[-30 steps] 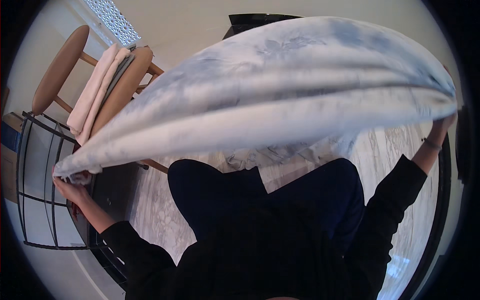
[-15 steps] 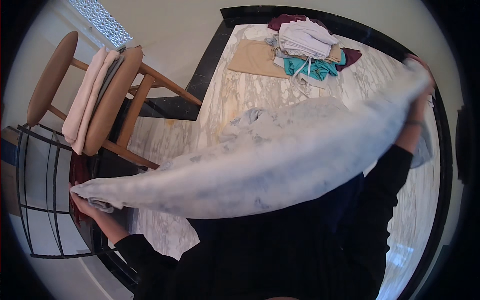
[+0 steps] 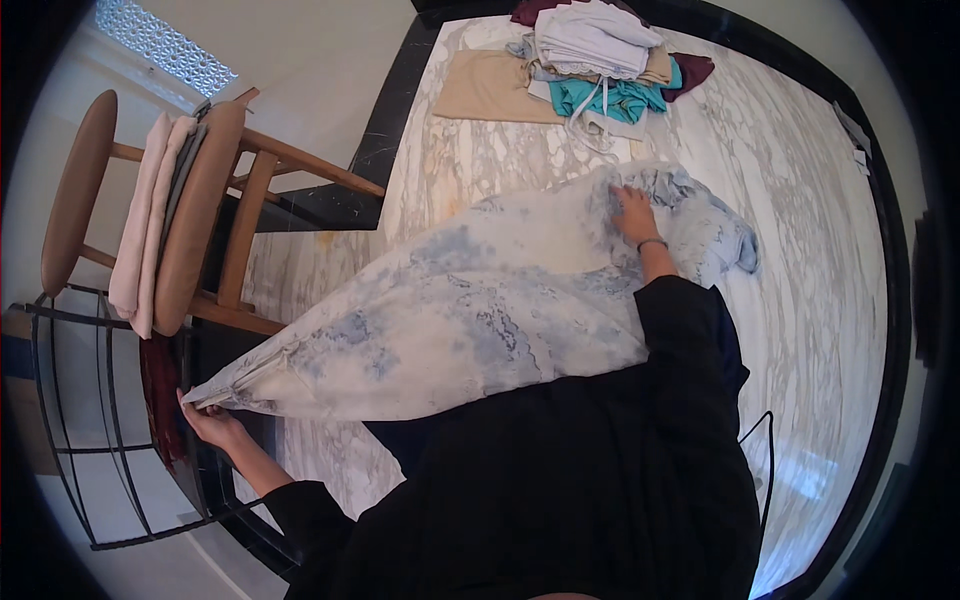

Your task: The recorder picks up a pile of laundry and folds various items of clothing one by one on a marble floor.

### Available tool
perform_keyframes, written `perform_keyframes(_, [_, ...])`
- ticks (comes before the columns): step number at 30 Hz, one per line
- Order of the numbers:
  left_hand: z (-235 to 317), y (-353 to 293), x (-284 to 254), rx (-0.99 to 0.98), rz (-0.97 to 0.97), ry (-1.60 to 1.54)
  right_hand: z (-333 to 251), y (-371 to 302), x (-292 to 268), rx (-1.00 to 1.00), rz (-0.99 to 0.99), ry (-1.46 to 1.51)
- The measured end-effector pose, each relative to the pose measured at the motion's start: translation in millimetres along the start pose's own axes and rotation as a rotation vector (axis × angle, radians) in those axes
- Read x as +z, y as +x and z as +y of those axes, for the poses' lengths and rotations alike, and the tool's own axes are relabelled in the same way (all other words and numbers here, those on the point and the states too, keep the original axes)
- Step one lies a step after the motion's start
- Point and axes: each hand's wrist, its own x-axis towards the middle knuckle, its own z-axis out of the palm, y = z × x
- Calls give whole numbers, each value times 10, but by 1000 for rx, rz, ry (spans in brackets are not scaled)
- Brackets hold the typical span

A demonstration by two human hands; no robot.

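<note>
A large white cloth [image 3: 450, 315] with blue-grey blotches is spread across the floor and up to my body. It narrows to a gathered corner at the left, where my left hand [image 3: 212, 425] pinches it, held out near the black metal rack. Toward the far right end, my right hand [image 3: 632, 215] lies on top of the cloth with its fingers stretched out. Beyond that hand the cloth is bunched into loose folds. What kind of item the cloth is cannot be made out.
A wooden chair [image 3: 262, 200] at the left carries folded pink cloths [image 3: 150, 220] and a grey one. The black metal rack [image 3: 110, 440] stands before it. Folded white clothes [image 3: 590, 40], a beige cloth [image 3: 490, 88] and a teal garment [image 3: 605, 100] lie on the marble floor [image 3: 800, 240].
My right hand has come down and inward from the far right, letting go of the cloth's end and resting on it. The cloth has settled lower. My left hand keeps its corner.
</note>
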Motion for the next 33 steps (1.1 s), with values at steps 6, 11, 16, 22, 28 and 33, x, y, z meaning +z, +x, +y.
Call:
perform_keyframes(6, [12,-119,186,39,57,67,341,112,-378,295,-3,213])
perform_keyframes(11, [-21,-195,323,15,144,108,367,-57,-683,706,-685,359])
perform_keyframes(16, [-5,-263,371,16,188,144,241,-95,-745,534,-897,280])
perform_keyframes(22, [126,-272,306,279,147,208,11,-166,-1319,368,-360,879])
perform_keyframes(28, [1177,-215,220,994,19,748,1053,-1539,-3339,-159,530,1090])
perform_keyframes(33, [1570,-167,834,1127,-283,607,1302,-2399,-4695,148,1093,975])
